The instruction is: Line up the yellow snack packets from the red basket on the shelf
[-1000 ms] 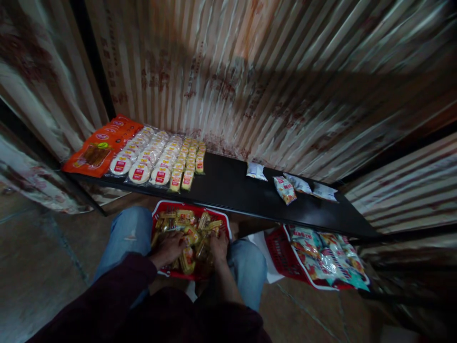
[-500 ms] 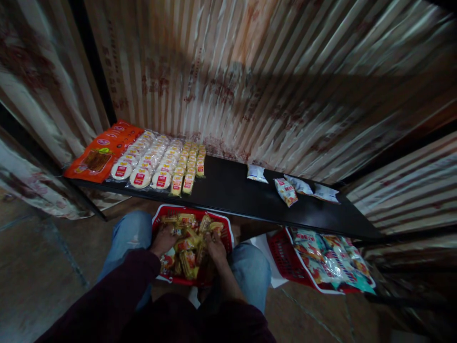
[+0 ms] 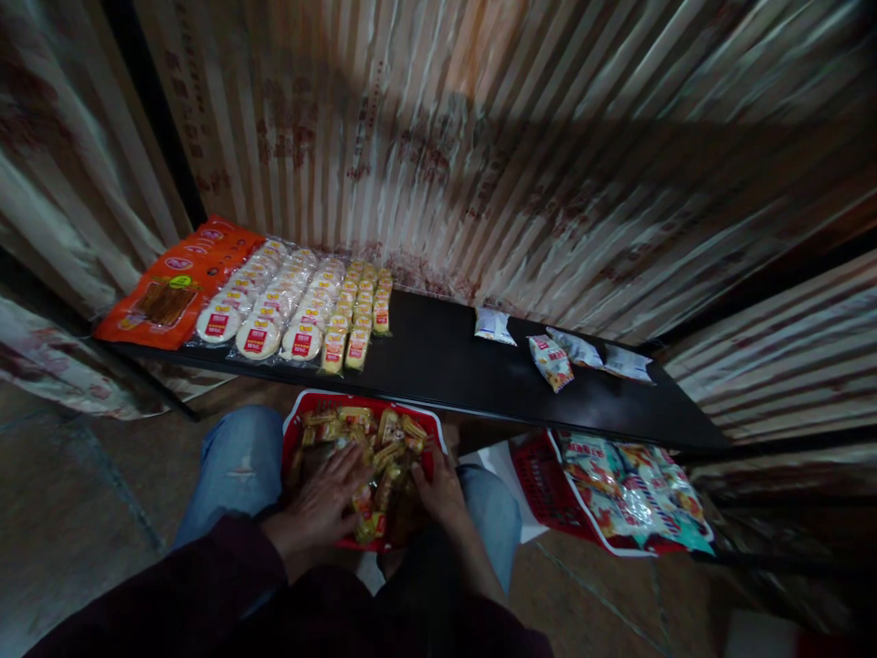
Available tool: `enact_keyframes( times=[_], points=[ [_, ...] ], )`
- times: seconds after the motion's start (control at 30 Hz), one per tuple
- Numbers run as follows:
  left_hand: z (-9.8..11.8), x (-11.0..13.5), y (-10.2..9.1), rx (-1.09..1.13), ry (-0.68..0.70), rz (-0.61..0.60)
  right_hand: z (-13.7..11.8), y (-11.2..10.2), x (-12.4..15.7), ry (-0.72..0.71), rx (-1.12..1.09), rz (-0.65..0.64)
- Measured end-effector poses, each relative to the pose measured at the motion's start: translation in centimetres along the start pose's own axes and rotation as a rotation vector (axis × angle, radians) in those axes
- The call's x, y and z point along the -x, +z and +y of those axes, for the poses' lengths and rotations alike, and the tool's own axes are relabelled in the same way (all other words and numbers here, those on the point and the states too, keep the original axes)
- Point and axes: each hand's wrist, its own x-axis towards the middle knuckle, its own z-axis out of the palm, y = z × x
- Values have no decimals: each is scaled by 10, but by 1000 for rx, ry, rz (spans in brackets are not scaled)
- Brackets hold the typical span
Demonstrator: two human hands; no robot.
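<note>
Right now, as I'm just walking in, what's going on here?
A seated person has both bare hands at a red plastic basket with a white rim of gold-wrapped snack packets. The left hand is spread over the packets; the right hand is at the basket's right side, its grip unclear. On the long black shelf lie a flat orange bag, rows of round white packs and small yellow packs, and, farther right, four loose, mostly white packets.

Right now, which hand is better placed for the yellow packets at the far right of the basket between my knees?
Your right hand, probably: it sits by the red basket's right rim, close to those yellow packets, while your left hand lies over others farther left.
</note>
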Motion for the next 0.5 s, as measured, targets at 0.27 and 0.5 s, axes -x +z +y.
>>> enact_keyframes(
  times=[0.27,0.5],
  points=[
    [5,0,20,-88,83,-155,-7,17,-10,57,255,-313],
    [-6,1,35,-160,238,-67,-16,17,-8,-162,-185,-320]
  ],
)
